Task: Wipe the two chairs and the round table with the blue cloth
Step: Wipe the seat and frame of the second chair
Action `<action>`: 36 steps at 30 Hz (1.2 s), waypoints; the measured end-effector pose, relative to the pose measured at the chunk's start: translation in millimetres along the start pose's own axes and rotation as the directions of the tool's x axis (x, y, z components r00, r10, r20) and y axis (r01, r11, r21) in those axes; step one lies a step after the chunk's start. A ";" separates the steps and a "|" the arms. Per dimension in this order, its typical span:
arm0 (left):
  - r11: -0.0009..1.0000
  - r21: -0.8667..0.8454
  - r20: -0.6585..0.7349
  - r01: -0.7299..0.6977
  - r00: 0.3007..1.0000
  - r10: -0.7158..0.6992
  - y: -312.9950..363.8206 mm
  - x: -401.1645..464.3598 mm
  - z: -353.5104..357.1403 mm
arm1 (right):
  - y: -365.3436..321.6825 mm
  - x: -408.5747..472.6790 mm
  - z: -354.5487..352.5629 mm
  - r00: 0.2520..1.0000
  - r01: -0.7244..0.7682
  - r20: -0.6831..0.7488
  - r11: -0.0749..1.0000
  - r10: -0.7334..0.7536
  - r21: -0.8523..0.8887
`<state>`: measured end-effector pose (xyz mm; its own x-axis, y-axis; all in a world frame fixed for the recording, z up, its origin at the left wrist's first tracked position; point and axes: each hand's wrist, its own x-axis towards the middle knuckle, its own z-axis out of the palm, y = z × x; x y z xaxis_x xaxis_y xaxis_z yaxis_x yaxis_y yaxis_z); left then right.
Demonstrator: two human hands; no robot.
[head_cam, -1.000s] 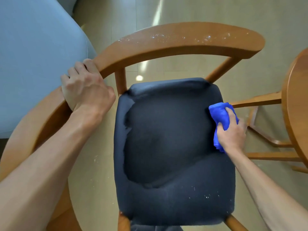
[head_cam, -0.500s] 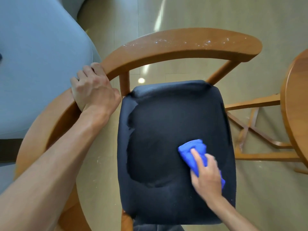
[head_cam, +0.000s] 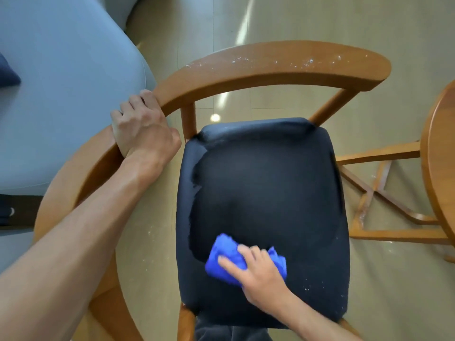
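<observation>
Wood floor (head_cam: 283, 16); one chair (head_cam: 266, 62), one table (head_cam: 443, 153). Right hand (head_cam: 261, 274) pressing cloth (head_cam: 224, 254), now lower-left on seat (head_cam: 266, 183). Left hand (head_cam: 140, 126) still gripping rail.

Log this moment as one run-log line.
step: wiping chair seat | right hand: presses blue cloth on seat front | left hand: grips curved backrest | backrest: white specks

One chair (head_cam: 266, 70) is showing in full, with one dark seat cushion (head_cam: 266, 193) on it. One blue cloth (head_cam: 226, 257) is lying near the cushion's front edge. Two hands are showing: one left hand (head_cam: 140, 126) and one right hand (head_cam: 261, 274). One round table (head_cam: 440, 168) is showing partly at the right edge. One grey sofa (head_cam: 61, 94) is sitting at the left.
</observation>
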<state>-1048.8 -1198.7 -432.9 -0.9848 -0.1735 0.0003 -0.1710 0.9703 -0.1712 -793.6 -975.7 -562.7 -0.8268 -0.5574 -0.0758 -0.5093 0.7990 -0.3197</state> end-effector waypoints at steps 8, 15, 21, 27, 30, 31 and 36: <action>0.999 0.031 -0.010 -0.010 1.000 0.011 -0.4 -0.2 5.6 | 72.3 164.6 -28.0 0.949 -0.269 -0.192 0.960 0.250 -0.078; 0.999 0.033 0.028 -0.010 1.000 0.009 -2.7 0.6 0.9 | -57.3 120.0 6.9 0.988 -0.151 -0.018 0.988 0.151 0.030; 0.995 0.095 0.021 0.012 1.000 -0.014 0.9 -0.7 5.2 | -33.2 82.4 5.3 0.943 0.326 0.089 0.943 -0.320 -0.062; 0.991 0.130 -0.031 0.019 0.999 -0.015 -2.3 0.6 11.4 | 89.2 237.3 -54.3 0.871 -0.486 -0.139 0.868 0.471 -0.101; 0.993 0.116 -0.010 0.019 1.000 -0.018 -0.9 1.0 9.6 | 68.7 216.9 -45.4 0.826 -0.553 -0.154 0.832 0.542 -0.043; 0.994 0.108 0.000 0.019 1.000 -0.019 -1.2 1.4 7.4 | 46.8 188.4 -32.4 0.882 -0.456 -0.150 0.890 0.447 -0.031; 0.998 0.062 0.049 0.003 0.999 -0.006 0.0 0.9 1.5 | -13.4 -7.9 -8.1 0.949 0.277 0.157 0.961 -0.272 -0.013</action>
<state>-1049.6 -1199.1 -434.4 -0.9811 -0.1877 -0.0471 -0.1720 0.9573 -0.2322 -782.2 -980.2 -550.1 -0.6092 -0.7817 -0.1336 -0.7214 0.6162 -0.3160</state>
